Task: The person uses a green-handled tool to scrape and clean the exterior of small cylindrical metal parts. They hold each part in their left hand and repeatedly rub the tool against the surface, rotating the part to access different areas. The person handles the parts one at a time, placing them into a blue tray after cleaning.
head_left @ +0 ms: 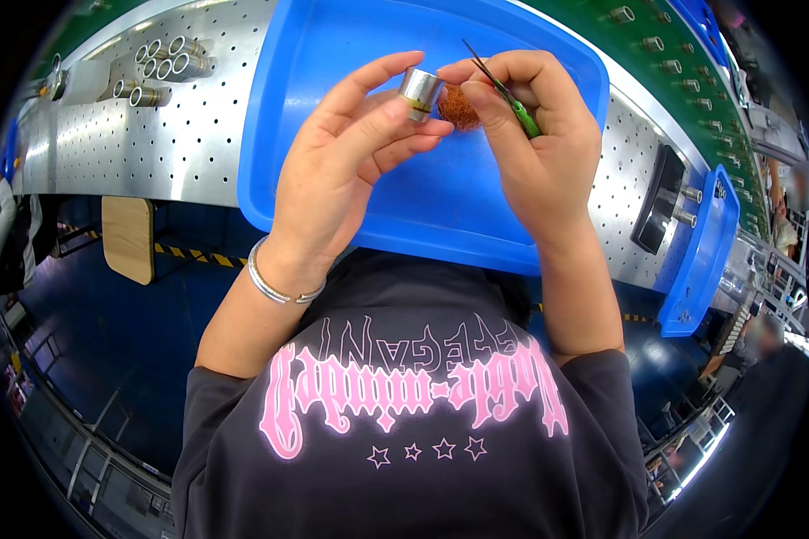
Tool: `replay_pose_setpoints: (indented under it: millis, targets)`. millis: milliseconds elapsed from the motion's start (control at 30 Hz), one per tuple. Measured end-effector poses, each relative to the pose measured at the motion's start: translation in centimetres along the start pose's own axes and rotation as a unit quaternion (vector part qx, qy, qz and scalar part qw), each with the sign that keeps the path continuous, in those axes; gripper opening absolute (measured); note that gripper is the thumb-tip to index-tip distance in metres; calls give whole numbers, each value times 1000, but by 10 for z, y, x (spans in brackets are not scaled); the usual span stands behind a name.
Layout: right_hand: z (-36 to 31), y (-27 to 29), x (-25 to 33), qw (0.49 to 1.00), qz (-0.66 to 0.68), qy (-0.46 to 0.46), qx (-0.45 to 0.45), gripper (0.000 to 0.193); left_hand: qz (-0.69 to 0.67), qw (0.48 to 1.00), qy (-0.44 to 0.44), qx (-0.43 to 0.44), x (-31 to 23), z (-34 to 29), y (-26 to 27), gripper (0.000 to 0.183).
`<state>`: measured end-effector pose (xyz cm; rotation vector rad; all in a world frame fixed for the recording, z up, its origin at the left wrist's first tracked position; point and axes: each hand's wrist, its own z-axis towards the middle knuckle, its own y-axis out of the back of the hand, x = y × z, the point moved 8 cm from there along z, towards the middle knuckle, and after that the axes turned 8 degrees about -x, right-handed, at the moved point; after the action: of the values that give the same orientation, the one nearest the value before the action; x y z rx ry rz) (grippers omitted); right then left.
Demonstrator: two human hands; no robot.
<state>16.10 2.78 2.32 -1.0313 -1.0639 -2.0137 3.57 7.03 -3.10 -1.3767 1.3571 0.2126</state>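
Note:
Above the blue tray [395, 211], my left hand [328, 157] holds a short silver metal cylinder [420, 87] between thumb and fingers. A brass-coloured band runs round the cylinder's lower part. My right hand [553, 153] is closed around a thin tool with a green handle [524, 119], probably tweezers. Its dark slender tips point up and to the left, away from the cylinder. The right fingertips are close to the cylinder's right side; whether they touch it I cannot tell. Behind the hands a tangle of fine copper-coloured wire [458, 110] lies in the tray, partly hidden by the fingers.
Several metal sleeves [166, 65] stand and lie on the perforated metal bench [202, 135] at left. At right are a black holder [659, 198], two small metal cylinders [689, 207] and a second blue tray [697, 269]. A wooden stool [128, 238] stands below the bench.

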Motion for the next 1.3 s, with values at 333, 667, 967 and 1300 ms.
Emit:
replay_pose_setpoints:
  millis: [333,667,967,1300]
  targets:
    - [-2,4,6,996,-20,58,-62,20,93,994,-51,11,-3,2,-4,41]
    - [-3,17,13,995,-8,68,-74,22,125,989,-74,38,-5,-2,-10,35]
    - [1,27,17,996,-14,35,-79,28,69,996,-60,-8,-6,1,-2,41]
    - [-7,6,-2,999,-1,5,-34,15,44,995,-84,5,-12,0,-4,44]
